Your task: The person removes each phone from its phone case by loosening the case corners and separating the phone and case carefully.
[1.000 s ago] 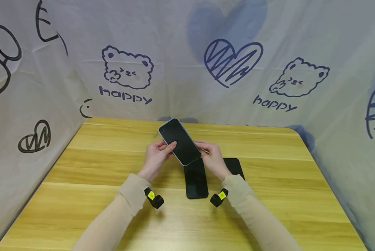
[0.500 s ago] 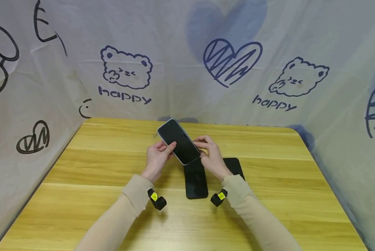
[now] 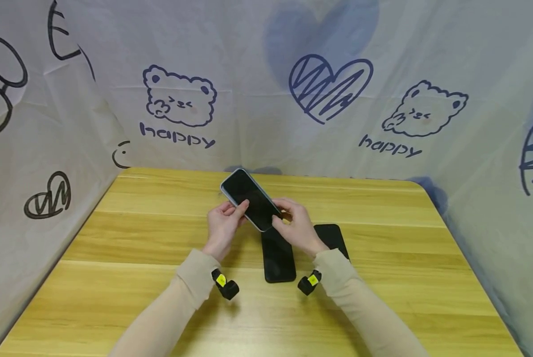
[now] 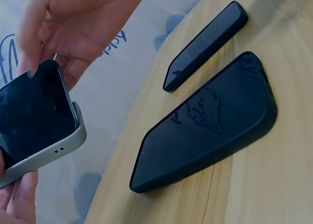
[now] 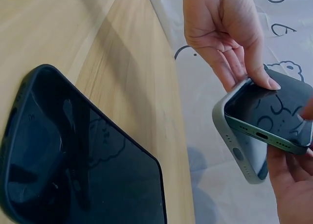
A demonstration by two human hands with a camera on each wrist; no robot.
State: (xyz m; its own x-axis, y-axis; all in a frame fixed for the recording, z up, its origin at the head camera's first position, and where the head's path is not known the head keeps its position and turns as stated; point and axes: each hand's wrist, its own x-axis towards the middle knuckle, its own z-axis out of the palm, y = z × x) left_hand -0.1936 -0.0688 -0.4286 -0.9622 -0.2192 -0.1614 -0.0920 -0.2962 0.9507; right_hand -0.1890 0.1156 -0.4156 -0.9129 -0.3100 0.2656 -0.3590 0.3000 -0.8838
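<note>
"What's closest on your feed?"
"The center phone (image 3: 278, 260), flat on the table (image 3: 248, 317). Just right of it I see the second phone (image 3: 335, 235)."
"Hands?"
"Over its far end, both clamped on the tilted held phone (image 3: 248, 193): right hand (image 3: 298, 225) pinching the bottom end, which stands out of the pale case (image 4: 44, 158); left hand (image 3: 223, 228) gripping the side."
"Beyond?"
"Behind the center phone, a printed curtain (image 3: 257, 129)."
</note>
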